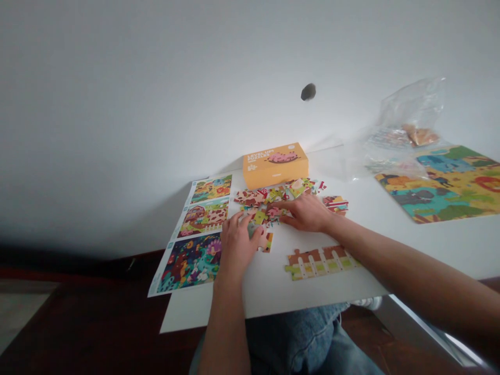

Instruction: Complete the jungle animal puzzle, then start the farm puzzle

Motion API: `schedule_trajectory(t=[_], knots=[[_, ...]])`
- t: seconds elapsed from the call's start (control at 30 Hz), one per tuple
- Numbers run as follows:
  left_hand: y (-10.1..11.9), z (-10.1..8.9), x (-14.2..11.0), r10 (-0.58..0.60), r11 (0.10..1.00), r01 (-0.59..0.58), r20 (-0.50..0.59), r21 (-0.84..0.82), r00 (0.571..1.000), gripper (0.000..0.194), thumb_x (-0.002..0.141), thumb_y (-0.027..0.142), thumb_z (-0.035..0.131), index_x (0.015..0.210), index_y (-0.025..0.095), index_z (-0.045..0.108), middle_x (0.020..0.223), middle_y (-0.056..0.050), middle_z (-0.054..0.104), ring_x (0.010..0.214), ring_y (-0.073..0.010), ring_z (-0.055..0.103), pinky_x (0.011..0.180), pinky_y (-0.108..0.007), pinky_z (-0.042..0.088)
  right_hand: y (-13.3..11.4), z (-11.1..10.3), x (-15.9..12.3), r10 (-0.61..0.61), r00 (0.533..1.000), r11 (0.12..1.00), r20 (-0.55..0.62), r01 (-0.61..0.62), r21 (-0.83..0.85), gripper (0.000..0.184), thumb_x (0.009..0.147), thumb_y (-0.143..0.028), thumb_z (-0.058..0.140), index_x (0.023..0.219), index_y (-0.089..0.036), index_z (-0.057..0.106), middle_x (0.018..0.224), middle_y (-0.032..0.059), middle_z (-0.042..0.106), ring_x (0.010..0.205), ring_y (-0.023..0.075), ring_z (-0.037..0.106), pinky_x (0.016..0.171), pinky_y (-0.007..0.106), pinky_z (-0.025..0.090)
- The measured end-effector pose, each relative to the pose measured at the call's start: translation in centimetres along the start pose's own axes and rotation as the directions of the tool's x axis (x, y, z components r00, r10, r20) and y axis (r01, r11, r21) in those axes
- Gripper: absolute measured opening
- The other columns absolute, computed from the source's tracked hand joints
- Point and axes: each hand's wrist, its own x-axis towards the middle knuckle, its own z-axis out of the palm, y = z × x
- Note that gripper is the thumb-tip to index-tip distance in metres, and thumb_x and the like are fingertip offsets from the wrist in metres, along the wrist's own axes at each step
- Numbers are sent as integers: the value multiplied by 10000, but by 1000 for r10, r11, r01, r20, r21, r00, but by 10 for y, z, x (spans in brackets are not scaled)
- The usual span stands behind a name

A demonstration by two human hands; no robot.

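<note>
A loose heap of jigsaw pieces [254, 198] lies on the white table, printed with farm pictures. My right hand [307, 212] reaches over the heap from the right, its index finger stretched onto a piece with a pink figure [274, 211]. At the heap's left side is my left hand [237, 240], thumb and fingers apart and curved beside the pieces; its palm side is hidden. A brown and green piece [269, 242] lies close to the left thumb. Nearer to me, a joined strip of pieces with a white fence [315, 262] lies flat, partly under my right forearm.
An orange puzzle box [276, 174] stands behind the heap against the wall. On the left, a sheet with three pictures [203, 216] overhangs the table edge. At the right lie a joined animal puzzle [449, 195] and clear plastic bags [410, 112] with pieces inside.
</note>
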Motion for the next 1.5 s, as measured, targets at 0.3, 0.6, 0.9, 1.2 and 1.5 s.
schedule_trajectory(t=[0.3,0.6,0.9,1.2,1.5], knots=[[-8,2,3,-3,995,6,31,-96,1000,68,842,263,648,864,206,680,1026,-57,683,1020,-242,594,967,-379,442,2,-1,1,48,999,999,-19,-48,17,417,946,-531,456,1111,-263,729,816,93,733,787,262,684,696,312,422],[0,0,1,-46,995,48,27,-91,999,374,798,245,680,1171,226,668,1114,-86,646,1079,-276,570,975,-424,445,0,-2,1,60,998,998,-14,-60,19,379,940,-480,465,1110,-247,711,820,87,730,785,255,684,687,307,420],[1,3,5,-53,989,64,83,-132,995,517,811,227,689,1315,195,576,1208,-95,642,1158,-295,539,1035,-456,408,2,-2,1,111,994,994,-23,-111,-6,435,948,-525,402,1077,-225,689,840,112,726,790,278,687,663,316,412],[6,0,6,-69,962,70,16,-265,998,564,777,101,668,1324,201,574,1073,-71,543,1015,-214,582,932,-357,505,0,-2,1,126,991,992,-33,-127,-20,446,951,-546,383,1077,-240,681,854,109,729,793,285,688,650,317,415],[10,-5,5,-56,953,46,-23,-301,998,478,760,69,676,1216,205,639,1049,-63,526,992,-200,584,942,-362,516,0,-1,1,141,990,990,-28,-142,-23,457,953,-559,380,1077,-240,682,852,105,729,800,279,686,665,318,419]])
